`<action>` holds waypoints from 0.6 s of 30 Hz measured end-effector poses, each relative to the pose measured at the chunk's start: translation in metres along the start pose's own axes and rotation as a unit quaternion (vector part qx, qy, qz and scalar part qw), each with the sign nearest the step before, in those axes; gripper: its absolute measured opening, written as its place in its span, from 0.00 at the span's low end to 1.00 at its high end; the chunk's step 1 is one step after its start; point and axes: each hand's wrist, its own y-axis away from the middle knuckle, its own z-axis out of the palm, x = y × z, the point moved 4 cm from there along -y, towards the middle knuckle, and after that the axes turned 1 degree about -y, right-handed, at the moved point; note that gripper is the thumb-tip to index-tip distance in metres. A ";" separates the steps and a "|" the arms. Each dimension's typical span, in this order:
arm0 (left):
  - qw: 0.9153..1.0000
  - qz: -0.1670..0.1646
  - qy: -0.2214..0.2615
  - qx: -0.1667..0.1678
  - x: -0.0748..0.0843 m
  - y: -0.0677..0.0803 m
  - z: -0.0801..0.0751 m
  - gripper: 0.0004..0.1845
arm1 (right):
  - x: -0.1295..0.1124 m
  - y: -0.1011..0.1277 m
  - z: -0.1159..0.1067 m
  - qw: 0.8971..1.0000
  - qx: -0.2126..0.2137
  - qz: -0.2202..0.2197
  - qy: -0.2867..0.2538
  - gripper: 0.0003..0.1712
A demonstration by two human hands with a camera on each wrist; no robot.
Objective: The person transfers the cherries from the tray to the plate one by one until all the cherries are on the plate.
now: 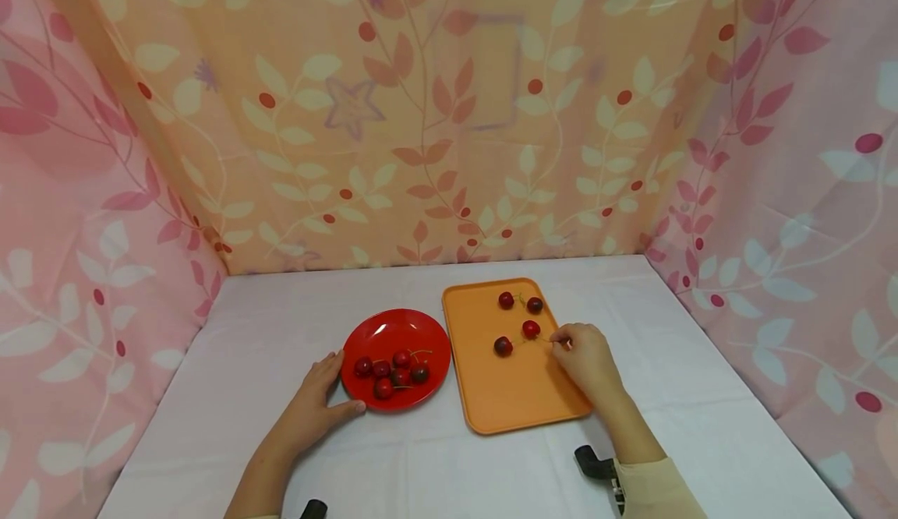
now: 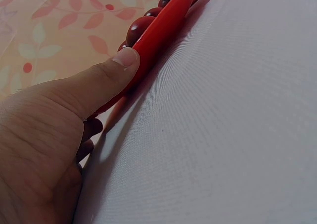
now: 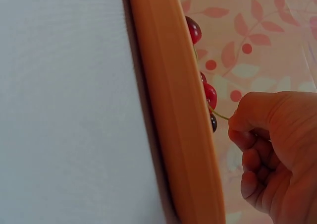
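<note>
Plate (image 1: 384,330) of cherries (image 1: 383,388), orange tray (image 1: 526,390) with 4 cherries (image 1: 531,330)

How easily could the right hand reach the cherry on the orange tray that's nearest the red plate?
Probably, yes: that cherry lies uncovered, just beyond the right hand. The hand pinches the stem of the neighbouring cherry, though, so it might need to let go first.

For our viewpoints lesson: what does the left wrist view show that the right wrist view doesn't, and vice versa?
Only the left wrist view: the left hand touching the rim of the red plate.
Only the right wrist view: the right hand pinching a cherry stem.
Both: cherries, white cloth, leaf-patterned curtain, and perhaps the orange tray, a mere sliver in the left.
</note>
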 end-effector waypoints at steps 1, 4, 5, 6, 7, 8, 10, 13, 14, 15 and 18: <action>1.000 0.001 0.001 0.000 0.000 0.000 0.000 0.61 | 0.000 0.000 -0.001 1.000 0.003 -0.003 -0.002 0.03; 1.000 0.007 0.004 0.002 0.000 0.000 0.000 0.61 | 0.000 0.001 -0.002 1.000 0.011 -0.010 -0.007 0.03; 1.000 0.009 0.005 0.003 0.000 0.000 0.000 0.61 | -0.001 0.002 -0.002 1.000 0.013 -0.012 -0.010 0.03; 1.000 0.011 0.006 0.003 0.000 0.000 0.000 0.61 | -0.001 0.002 -0.003 1.000 0.014 -0.014 -0.011 0.03; 1.000 0.012 0.006 0.002 0.000 0.000 0.000 0.61 | -0.002 0.003 -0.004 1.000 0.015 -0.015 -0.015 0.03; 1.000 0.013 0.006 0.001 0.000 0.000 0.000 0.61 | -0.003 0.003 -0.004 1.000 0.016 -0.016 -0.018 0.03; 1.000 0.012 0.005 -0.001 -0.001 0.001 0.000 0.61 | -0.005 0.004 -0.006 0.999 0.017 -0.019 -0.024 0.03; 1.000 0.005 0.005 -0.003 -0.001 0.001 0.001 0.61 | -0.009 0.004 -0.010 0.999 0.024 -0.027 -0.033 0.03; 1.000 0.004 0.004 -0.003 -0.001 0.001 0.001 0.61 | -0.010 0.003 -0.011 0.999 0.027 -0.030 -0.035 0.03; 1.000 0.003 0.005 -0.003 -0.001 0.001 0.001 0.61 | -0.012 0.003 -0.013 0.998 0.031 -0.034 -0.037 0.03; 1.000 0.002 0.004 -0.003 -0.001 0.000 0.000 0.61 | -0.019 0.002 -0.017 0.998 0.036 -0.039 -0.046 0.03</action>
